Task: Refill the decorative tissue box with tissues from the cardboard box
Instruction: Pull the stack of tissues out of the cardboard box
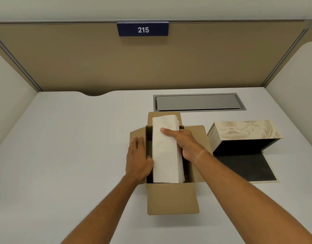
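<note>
A brown cardboard box (171,199) lies in the middle of the white desk with all its flaps folded out. A white stack of tissues (165,155) stands partly out of it, its far end above the back flap. My right hand (183,143) grips the stack from the right, thumb across its top. My left hand (137,157) rests flat on the box's left edge, fingers spread, thumb touching the stack's left side. The decorative tissue box (243,132), cream with gold patterns, lies on its side to the right, its dark inside facing me and its flap (248,168) lying flat on the desk.
A grey cable hatch (197,102) is set into the desk (63,147) behind the boxes. Beige partition walls enclose the desk at the back and sides, with a blue sign reading 215 (143,29) at the top.
</note>
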{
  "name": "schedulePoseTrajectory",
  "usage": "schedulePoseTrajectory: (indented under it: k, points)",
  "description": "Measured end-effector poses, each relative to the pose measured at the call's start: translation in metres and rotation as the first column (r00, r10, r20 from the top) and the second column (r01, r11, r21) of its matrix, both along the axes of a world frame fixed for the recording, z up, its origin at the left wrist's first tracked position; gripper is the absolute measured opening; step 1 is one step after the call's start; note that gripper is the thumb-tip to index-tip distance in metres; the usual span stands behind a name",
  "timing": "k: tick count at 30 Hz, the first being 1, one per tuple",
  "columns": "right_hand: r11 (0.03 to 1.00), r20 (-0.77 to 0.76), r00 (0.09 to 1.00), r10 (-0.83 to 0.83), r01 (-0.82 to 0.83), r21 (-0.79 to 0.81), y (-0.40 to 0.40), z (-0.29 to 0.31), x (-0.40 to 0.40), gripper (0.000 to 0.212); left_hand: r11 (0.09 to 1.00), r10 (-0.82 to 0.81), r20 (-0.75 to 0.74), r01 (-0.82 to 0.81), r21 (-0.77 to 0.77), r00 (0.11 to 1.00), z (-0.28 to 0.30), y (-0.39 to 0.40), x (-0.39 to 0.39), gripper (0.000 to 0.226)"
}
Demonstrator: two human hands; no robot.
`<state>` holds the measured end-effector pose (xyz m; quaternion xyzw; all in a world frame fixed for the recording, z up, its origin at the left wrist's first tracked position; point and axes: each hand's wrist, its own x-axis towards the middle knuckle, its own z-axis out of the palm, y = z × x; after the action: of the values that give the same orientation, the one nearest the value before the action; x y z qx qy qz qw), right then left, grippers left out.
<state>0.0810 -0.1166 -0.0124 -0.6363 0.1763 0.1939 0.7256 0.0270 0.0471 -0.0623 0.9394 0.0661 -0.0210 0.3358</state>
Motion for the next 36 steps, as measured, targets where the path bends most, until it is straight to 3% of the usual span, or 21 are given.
schedulePoseTrajectory:
  k: [3, 6, 8, 10, 13, 17, 21, 25, 29, 32, 36]
  points:
    - [1.0, 0.051, 0.999, 0.014, -0.014, 0.0, -0.007, 0.018, -0.003, 0.045, 1.0, 0.02, -0.006, -0.02, -0.017, 1.0, 0.003, 0.002, -0.001, 0.068]
    - [1.0, 0.095, 0.995, 0.007, -0.007, -0.004, -0.015, 0.037, -0.006, 0.05, 0.995, 0.058, 0.082, -0.051, -0.087, 0.995, 0.016, -0.001, 0.0, 0.057]
    - [1.0, 0.114, 0.993, -0.009, 0.008, 0.009, -0.021, 0.051, -0.009, 0.054, 0.98, 0.074, 0.174, -0.04, -0.194, 0.982, 0.029, -0.005, 0.003, 0.045]
    - [0.999, 0.125, 0.992, -0.024, 0.019, 0.04, -0.029, 0.063, -0.012, 0.059, 0.934, 0.091, 0.157, -0.03, -0.355, 0.983, 0.045, -0.011, 0.006, 0.036]
    - [0.996, 0.143, 0.989, -0.033, 0.021, 0.086, -0.038, 0.079, -0.019, 0.064, 0.785, 0.02, -0.009, -0.021, -0.619, 1.0, 0.068, -0.024, 0.007, 0.029]
    - [0.988, 0.133, 0.989, -0.071, 0.051, 0.146, -0.05, 0.089, -0.031, 0.066, 0.484, -0.175, -0.224, -0.114, -0.868, 0.959, 0.087, -0.039, 0.001, 0.037]
    - [0.979, 0.122, 0.978, -0.167, 0.15, 0.136, -0.07, 0.091, -0.043, 0.055, 0.408, -0.315, -0.288, -0.145, -0.901, 0.904, 0.086, -0.048, -0.002, 0.051]
    - [0.954, 0.1, 0.954, -0.282, 0.267, 0.138, -0.093, 0.088, -0.053, 0.056, 0.4, -0.398, -0.308, -0.138, -0.906, 0.864, 0.077, -0.056, -0.007, 0.063]
    - [0.909, 0.055, 0.924, -0.379, 0.36, 0.208, -0.118, 0.083, -0.061, 0.064, 0.315, -0.373, -0.261, -0.143, -0.938, 0.89, 0.075, -0.072, -0.012, 0.059]
    - [0.869, 0.031, 0.902, -0.431, 0.405, 0.285, -0.137, 0.077, -0.065, 0.068, 0.251, -0.329, -0.221, -0.14, -0.958, 0.918, 0.074, -0.09, -0.016, 0.069]
    - [0.843, 0.012, 0.892, -0.452, 0.423, 0.331, -0.164, 0.066, -0.067, 0.072, 0.32, -0.284, -0.203, -0.107, -0.941, 0.937, 0.076, -0.123, -0.018, 0.087]
